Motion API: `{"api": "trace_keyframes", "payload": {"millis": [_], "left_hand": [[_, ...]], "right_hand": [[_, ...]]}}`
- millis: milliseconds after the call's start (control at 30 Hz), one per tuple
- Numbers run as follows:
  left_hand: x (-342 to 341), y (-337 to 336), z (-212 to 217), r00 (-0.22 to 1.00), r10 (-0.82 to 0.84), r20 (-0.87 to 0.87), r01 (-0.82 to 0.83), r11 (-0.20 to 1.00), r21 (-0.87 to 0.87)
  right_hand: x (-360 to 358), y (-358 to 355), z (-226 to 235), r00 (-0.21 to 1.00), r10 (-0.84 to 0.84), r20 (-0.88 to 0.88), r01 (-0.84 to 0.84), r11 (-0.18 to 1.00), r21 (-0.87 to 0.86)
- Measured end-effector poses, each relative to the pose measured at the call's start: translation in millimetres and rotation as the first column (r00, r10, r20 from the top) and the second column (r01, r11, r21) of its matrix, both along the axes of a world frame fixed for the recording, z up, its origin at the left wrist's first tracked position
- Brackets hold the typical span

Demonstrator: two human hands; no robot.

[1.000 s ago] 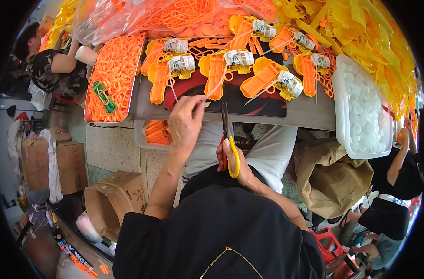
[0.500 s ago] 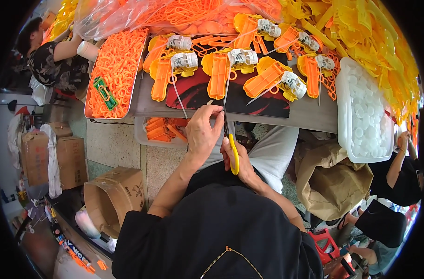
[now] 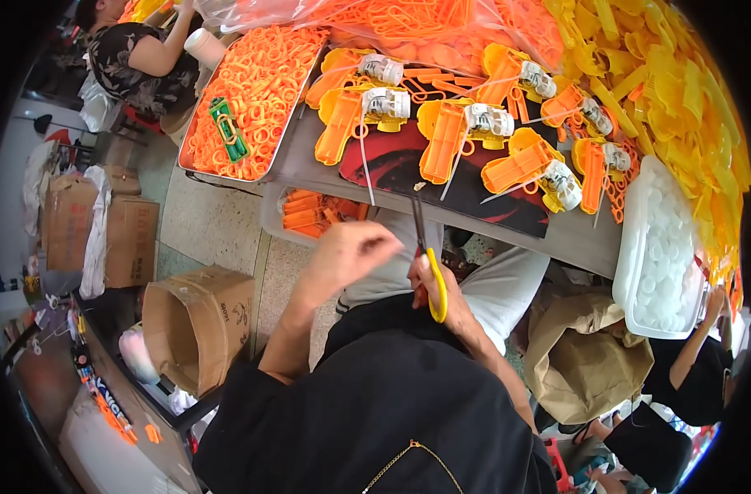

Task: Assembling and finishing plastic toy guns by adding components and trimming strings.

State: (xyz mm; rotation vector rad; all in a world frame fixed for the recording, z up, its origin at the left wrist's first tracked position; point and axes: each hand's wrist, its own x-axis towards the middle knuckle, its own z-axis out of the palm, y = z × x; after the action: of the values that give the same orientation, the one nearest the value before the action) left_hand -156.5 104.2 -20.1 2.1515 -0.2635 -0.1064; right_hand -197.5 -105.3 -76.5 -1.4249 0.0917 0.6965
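Note:
My right hand [image 3: 443, 284] grips scissors [image 3: 437, 286] with yellow handles. Their dark blades point up toward the table's near edge. My left hand [image 3: 346, 255] hovers left of the scissors, apart from them. Its fingers look drawn together and slightly blurred; anything between them is too small to make out. Beyond both hands, several orange and yellow plastic toy assemblies [image 3: 444, 148] lie in two rows, with white printed cylinders and thin pale strips on them. A black and red mat [image 3: 392, 160] lies partly beneath them.
At the left stands a tray of orange rings [image 3: 256, 66] with a green piece [image 3: 229, 130] on top. Yellow parts [image 3: 663, 90] heap up at the right, beside a tub of translucent caps [image 3: 659, 272]. Below are a cardboard box [image 3: 227, 321] and brown bag [image 3: 581, 354]. Other people sit nearby.
My left hand has moved down and left, away from the scissors' blades. The scissors and my right hand have shifted slightly lower. The whole view has turned a little.

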Motion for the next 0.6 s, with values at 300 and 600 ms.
{"api": "trace_keyframes", "payload": {"millis": [300,600], "left_hand": [[34.1,46.6,-24.0,0.837,0.399,0.375,-0.471,0.874,0.123],[32.9,46.7,-23.7,0.873,0.401,0.278,-0.438,0.895,0.086]], "right_hand": [[54.9,72.3,4.3,0.991,0.118,-0.056,-0.121,0.991,-0.053],[44.0,98.9,6.6,0.978,0.205,-0.028,-0.207,0.977,-0.053]]}}
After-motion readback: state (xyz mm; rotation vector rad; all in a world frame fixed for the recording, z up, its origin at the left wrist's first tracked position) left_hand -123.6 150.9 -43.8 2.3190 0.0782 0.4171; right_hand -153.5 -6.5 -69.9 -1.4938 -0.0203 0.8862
